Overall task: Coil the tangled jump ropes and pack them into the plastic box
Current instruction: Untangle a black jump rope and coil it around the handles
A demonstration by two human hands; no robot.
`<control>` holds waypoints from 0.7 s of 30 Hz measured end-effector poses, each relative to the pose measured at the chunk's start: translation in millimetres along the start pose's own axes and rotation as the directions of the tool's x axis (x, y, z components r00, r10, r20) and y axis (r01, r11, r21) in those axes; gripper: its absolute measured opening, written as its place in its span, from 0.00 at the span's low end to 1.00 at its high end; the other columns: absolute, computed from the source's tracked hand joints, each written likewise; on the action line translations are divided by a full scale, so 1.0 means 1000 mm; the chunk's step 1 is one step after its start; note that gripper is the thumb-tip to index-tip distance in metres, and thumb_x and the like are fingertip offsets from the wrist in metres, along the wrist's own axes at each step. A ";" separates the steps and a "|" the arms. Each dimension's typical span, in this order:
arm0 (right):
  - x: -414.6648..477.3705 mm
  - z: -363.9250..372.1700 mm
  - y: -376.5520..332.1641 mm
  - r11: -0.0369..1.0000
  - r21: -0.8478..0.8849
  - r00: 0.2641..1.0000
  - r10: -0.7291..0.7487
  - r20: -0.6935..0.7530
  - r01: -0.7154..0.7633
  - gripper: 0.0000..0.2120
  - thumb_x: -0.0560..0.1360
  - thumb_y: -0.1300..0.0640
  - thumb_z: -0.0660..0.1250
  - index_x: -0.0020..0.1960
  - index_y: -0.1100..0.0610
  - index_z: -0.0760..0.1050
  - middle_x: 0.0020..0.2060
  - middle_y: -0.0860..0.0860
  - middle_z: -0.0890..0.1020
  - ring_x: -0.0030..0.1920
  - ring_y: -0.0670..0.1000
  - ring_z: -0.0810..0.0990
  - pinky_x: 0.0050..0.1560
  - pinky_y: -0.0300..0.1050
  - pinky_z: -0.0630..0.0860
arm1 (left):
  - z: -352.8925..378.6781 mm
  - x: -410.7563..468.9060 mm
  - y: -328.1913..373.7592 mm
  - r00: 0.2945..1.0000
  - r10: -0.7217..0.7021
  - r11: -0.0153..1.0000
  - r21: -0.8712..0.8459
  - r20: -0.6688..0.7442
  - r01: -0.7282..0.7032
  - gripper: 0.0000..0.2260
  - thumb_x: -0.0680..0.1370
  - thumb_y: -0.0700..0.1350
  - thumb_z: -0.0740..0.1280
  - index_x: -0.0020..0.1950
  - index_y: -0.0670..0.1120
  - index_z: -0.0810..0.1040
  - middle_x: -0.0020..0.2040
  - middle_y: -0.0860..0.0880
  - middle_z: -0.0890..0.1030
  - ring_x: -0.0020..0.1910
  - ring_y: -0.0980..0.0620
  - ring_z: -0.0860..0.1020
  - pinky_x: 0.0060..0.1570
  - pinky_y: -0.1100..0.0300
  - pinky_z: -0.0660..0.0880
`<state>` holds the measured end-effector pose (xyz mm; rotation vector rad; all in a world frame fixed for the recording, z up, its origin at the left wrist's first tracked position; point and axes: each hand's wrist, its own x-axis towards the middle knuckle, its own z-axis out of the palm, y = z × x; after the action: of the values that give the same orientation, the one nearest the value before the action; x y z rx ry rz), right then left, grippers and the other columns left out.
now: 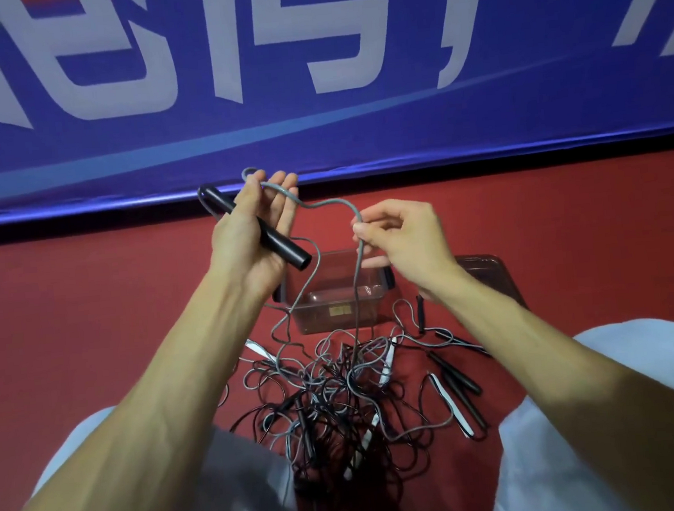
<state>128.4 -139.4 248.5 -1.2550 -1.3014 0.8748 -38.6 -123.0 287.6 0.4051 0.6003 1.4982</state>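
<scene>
Left forearm (146, 427), rope tangle (327, 398), box (317, 324), lid (488, 278)

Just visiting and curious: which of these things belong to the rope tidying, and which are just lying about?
In the job: black handle held in the left hand; grey rope pinched by the right hand; tangled ropes; plastic box.
Lying about: box lid; blue banner.

Both my forearms raised — left hand (252, 238) clamps the handle (285, 246) under its thumb, right hand (403, 241) pinches the rope (327, 204).
</scene>
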 end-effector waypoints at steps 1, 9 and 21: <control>0.000 -0.001 -0.004 0.999 0.045 1.000 -0.001 -0.012 0.001 0.05 0.74 0.66 0.70 0.44 0.57 0.81 0.35 0.53 0.82 0.34 0.47 0.81 0.35 0.46 0.82 | -0.001 0.001 -0.002 1.000 0.009 1.000 0.027 -0.018 -0.008 0.06 0.82 0.41 0.63 0.52 0.39 0.77 0.39 0.44 0.86 0.40 0.50 0.85 0.40 0.61 0.81; 0.002 -0.010 -0.031 0.935 0.352 0.997 -0.030 -0.071 0.053 0.05 0.77 0.67 0.67 0.43 0.59 0.75 0.35 0.55 0.79 0.31 0.46 0.80 0.32 0.45 0.82 | -0.004 -0.004 -0.030 0.981 -0.189 0.848 0.498 -0.038 0.183 0.08 0.82 0.36 0.59 0.57 0.40 0.76 0.46 0.45 0.84 0.40 0.51 0.84 0.44 0.60 0.81; 0.020 -0.035 -0.030 0.543 0.836 0.951 0.291 -0.101 -0.077 0.05 0.78 0.67 0.65 0.43 0.64 0.72 0.33 0.56 0.77 0.33 0.51 0.79 0.38 0.50 0.84 | -0.004 -0.023 -0.057 0.942 -0.238 0.379 0.916 0.235 -0.132 0.07 0.81 0.38 0.64 0.46 0.43 0.80 0.37 0.50 0.83 0.36 0.56 0.81 0.40 0.64 0.76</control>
<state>159.3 -130.6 287.2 -0.6782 -0.4120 1.2546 5.1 -148.7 253.5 1.4982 1.1563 0.8202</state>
